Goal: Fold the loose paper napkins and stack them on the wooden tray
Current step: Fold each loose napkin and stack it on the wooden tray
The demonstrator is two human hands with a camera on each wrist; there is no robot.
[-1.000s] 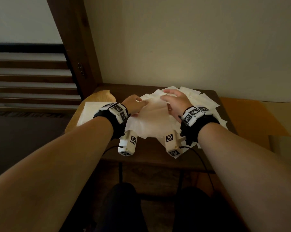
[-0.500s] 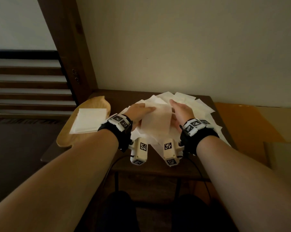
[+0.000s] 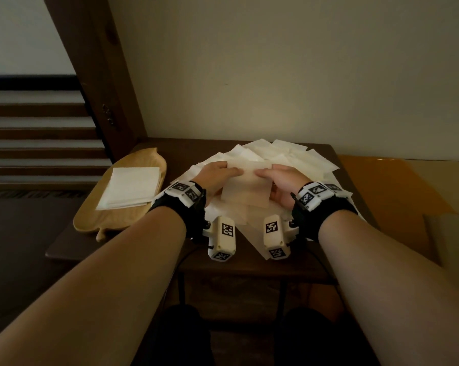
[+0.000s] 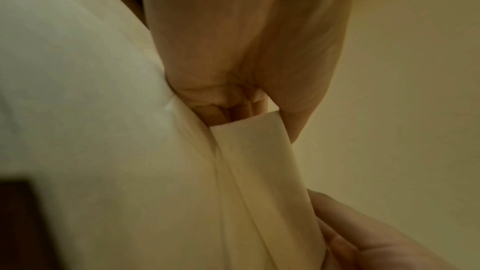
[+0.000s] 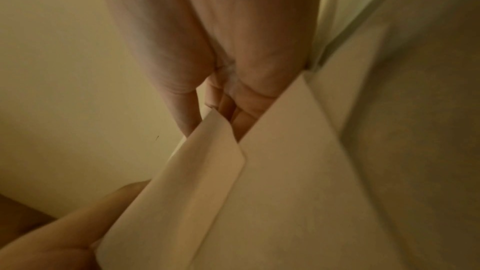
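Colours here: the napkin (image 3: 245, 191) being folded looks cream, kind of peachy in this dim light. The loose pile (image 3: 289, 159) behind it at 12 o'clock is whiter. At 9 o'clock, the tray (image 3: 91, 217) is light honey wood with a white stack (image 3: 132, 187). Table (image 3: 170, 151) is dark brown. Wrist bands (image 3: 326, 215) are black, carrying white blocks with black-and-white checker-style tags (image 3: 228, 230). Wall (image 3: 276, 62) is beige.

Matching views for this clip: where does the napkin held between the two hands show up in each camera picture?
Head: the held napkin is at centre, above the loose napkin pile, between the left hand and right hand.
Left wrist: lower centre, its corner pinched under the left hand.
Right wrist: lower centre, its corner pinched by the right hand.
Shared landmark: the opposite hand's fingers entering each wrist view's lower corner.
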